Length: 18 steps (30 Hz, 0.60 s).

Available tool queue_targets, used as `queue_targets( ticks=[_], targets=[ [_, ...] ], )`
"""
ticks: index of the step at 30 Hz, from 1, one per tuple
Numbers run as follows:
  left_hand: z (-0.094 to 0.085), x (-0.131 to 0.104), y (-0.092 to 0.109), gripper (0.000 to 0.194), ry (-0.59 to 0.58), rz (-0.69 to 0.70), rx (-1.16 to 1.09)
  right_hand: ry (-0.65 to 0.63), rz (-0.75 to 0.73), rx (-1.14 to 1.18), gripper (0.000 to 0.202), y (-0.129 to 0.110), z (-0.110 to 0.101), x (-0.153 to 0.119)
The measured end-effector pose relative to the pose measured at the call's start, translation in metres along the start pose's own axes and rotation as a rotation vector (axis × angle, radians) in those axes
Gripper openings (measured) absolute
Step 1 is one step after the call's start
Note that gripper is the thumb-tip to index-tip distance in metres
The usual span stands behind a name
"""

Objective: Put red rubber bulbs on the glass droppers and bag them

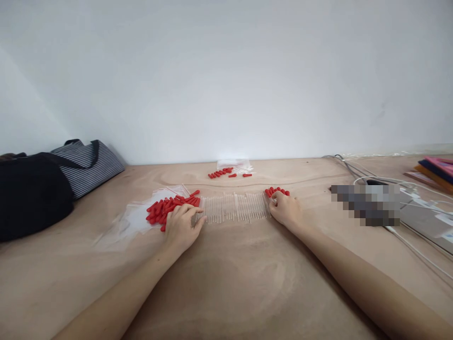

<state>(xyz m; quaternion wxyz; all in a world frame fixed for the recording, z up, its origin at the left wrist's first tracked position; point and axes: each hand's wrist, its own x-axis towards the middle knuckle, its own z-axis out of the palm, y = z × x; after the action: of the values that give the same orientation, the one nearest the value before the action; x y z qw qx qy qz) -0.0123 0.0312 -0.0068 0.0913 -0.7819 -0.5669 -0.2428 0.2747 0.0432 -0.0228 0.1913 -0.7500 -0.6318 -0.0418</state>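
Fabric (31,198), black and bulging, fills the left edge of the wooden table (226,283), just beside a striped bag (101,165) with black straps. Next come flat clear plastic bags (129,218), overlapping, with a heap of red bulbs (155,212) lying on and beside their right side. The left hand (182,224) rests over the heap's near right edge, palm down, fingers bent, its thumb and forefinger parted at the left end of a row of thin clear tubes (244,208). These lie side by side across the middle, between the two hands. Beyond them, near the wall (226,85), more red bulbs (221,173) lie in front of a small clear bag (231,164). The right hand (286,208) is at the row's right end, fingers curled, a cluster of red bulbs (278,191) just beyond it; whether its fingertips pinch a tube I cannot tell. Farther right lie a blurred-out patch (371,205), cables (347,165) and a stack of coloured, flat items (437,169).
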Motion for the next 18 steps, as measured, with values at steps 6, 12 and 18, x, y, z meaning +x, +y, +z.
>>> queue_targets(
  ticks=[6, 12, 18],
  targets=[
    [-0.003, 0.003, -0.006, 0.022, -0.035, -0.066, 0.138, -0.007, 0.043, -0.023, 0.018, -0.003, -0.001, 0.002],
    [-0.011, 0.006, 0.000, 0.031, -0.101, -0.127, 0.226, -0.133, 0.057, -0.057, 0.022, -0.011, -0.005, 0.004],
    [-0.011, 0.005, -0.004, 0.027, -0.116, -0.125, 0.305, -0.216, 0.046, -0.097, 0.019, -0.019, -0.010, 0.011]
  ],
)
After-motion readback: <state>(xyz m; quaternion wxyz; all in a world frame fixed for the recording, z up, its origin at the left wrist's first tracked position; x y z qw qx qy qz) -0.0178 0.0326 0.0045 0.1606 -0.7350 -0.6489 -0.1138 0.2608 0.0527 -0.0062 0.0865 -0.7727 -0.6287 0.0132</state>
